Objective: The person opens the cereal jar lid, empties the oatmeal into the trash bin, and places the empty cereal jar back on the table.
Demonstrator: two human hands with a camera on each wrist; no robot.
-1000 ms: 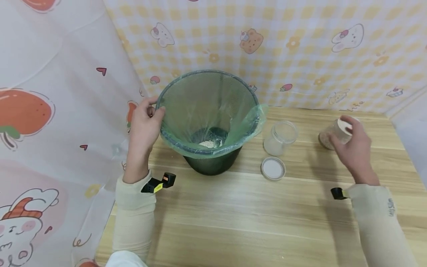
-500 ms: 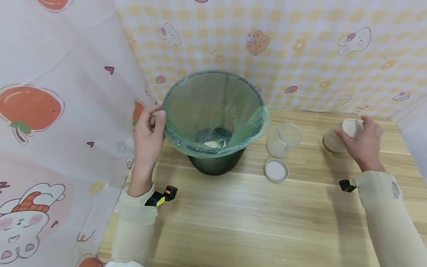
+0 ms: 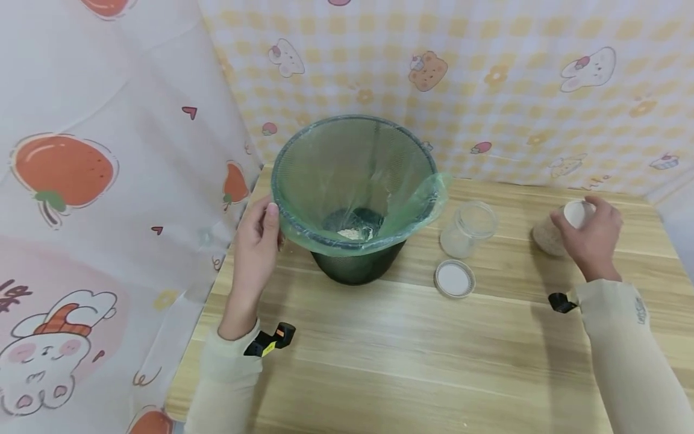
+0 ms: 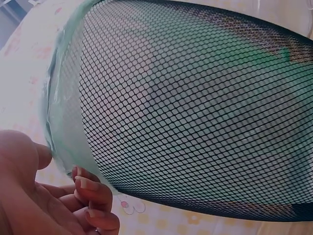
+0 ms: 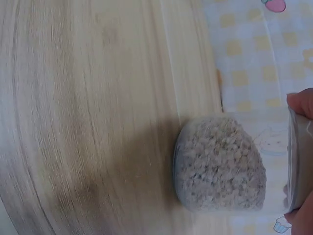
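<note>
A black mesh wastebasket stands upright at the centre, lined with a thin green plastic bag folded over its rim. Pale grains lie at its bottom. My left hand is at the left rim, its thumb and curled fingertips on either side of the bag-covered edge in the left wrist view. At the right, my right hand grips the white lid of a clear jar. Pale coarse grains fill about half of that jar, and its base is close to the table.
Right of the basket stands a clear jar without a lid. A loose round lid lies in front of it on the wooden table. A patterned cloth hangs behind, another along the left.
My left hand has slid down a little at the basket's rim, its fingers now lower. My right hand has shifted round the lid of the grain jar. The whole head view has drifted right.
</note>
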